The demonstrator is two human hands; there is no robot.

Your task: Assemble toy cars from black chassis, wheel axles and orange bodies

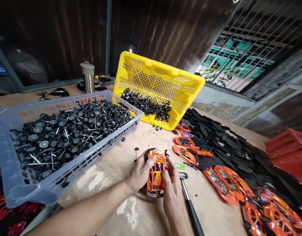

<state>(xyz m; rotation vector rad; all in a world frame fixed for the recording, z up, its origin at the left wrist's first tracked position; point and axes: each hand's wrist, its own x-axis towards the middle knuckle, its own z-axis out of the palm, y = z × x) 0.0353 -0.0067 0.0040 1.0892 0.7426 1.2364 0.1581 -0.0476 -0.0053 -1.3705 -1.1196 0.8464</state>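
Observation:
An orange toy car body (156,173) stands between my two hands above the wooden table (109,177). My left hand (140,173) grips its left side, with a black wheel under the thumb at the top. My right hand (172,189) closes its fingers on the right side of the car body. A small hammer (189,203) with a black handle lies on the table just right of my right hand.
A clear blue basket (23,186) at the left is heaped with black wheels on metal axles. A tilted yellow crate (163,82) behind holds more wheels. Orange car shells (229,183) and a pile of black plastic parts (239,147) spread across the right. A steel flask (88,78) stands behind.

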